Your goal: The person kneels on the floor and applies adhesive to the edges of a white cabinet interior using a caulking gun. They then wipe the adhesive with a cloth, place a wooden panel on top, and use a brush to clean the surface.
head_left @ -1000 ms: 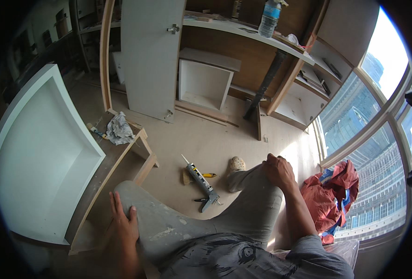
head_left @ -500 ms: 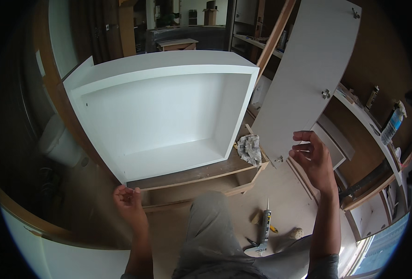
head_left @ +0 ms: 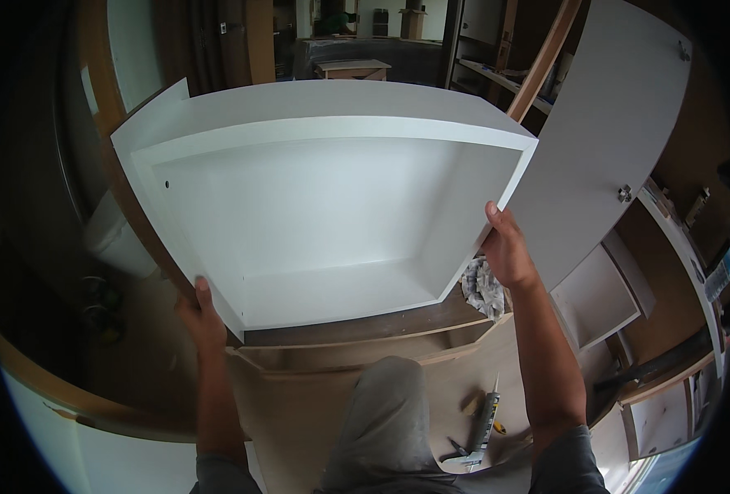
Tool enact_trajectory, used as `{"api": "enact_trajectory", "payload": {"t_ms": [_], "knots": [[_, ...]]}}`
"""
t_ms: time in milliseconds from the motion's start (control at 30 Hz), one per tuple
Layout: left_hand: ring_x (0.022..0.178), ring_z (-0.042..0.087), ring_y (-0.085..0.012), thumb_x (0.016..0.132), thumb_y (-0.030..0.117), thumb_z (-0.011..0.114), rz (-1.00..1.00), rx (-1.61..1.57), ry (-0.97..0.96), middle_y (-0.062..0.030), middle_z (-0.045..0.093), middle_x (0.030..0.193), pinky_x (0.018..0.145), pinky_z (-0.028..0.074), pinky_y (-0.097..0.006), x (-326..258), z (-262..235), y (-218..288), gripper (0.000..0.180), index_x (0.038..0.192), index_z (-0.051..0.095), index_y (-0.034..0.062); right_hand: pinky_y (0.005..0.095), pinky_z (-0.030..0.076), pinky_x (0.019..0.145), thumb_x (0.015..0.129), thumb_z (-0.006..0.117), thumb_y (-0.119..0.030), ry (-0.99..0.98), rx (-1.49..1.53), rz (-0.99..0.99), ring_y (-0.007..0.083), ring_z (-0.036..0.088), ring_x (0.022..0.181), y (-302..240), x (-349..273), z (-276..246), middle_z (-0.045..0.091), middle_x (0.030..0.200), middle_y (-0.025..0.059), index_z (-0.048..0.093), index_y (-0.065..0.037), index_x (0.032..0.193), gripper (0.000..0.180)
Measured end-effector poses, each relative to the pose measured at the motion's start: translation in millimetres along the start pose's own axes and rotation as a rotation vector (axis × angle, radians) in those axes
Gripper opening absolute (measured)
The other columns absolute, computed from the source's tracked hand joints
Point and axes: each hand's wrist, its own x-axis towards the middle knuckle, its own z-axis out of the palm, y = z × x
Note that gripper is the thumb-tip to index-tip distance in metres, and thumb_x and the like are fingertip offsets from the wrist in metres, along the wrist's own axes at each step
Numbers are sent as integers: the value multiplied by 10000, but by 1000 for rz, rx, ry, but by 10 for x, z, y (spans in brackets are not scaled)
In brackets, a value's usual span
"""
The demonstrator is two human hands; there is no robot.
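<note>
A large white open-fronted cabinet box [head_left: 324, 206] fills the middle of the view, its hollow side facing me. My left hand [head_left: 202, 317] grips its lower left corner, thumb on the front edge. My right hand [head_left: 506, 247] grips the lower part of its right side panel, thumb over the edge. The box stands above a low wooden frame [head_left: 365, 346] on the floor. My knee in grey trousers [head_left: 385, 412] is bent below it.
A tall white door panel [head_left: 612, 140] with a hinge leans at the right. A crumpled cloth [head_left: 484, 288] lies on the wooden frame. A caulking gun [head_left: 480, 424] lies on the floor by my knee. Wooden cabinets and shelves line the right side.
My view swung from the floor to the white box. Both hands left my knee and the floor, rose, and now grip the box's two lower sides, which looks closer.
</note>
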Motion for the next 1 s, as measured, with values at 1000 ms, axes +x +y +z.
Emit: {"api": "enact_trajectory", "payload": {"t_ms": [1000], "knots": [[881,663,-176,1057,315,647,672,658,-244,-152,731,960,841,532,-349,854,8,2673,452,1263,638,-87,457,238,1246,932,395,-864,307,786,-92,321,303,1515,960,-469,473,306,1652,170,211,60,1616,1164]]}}
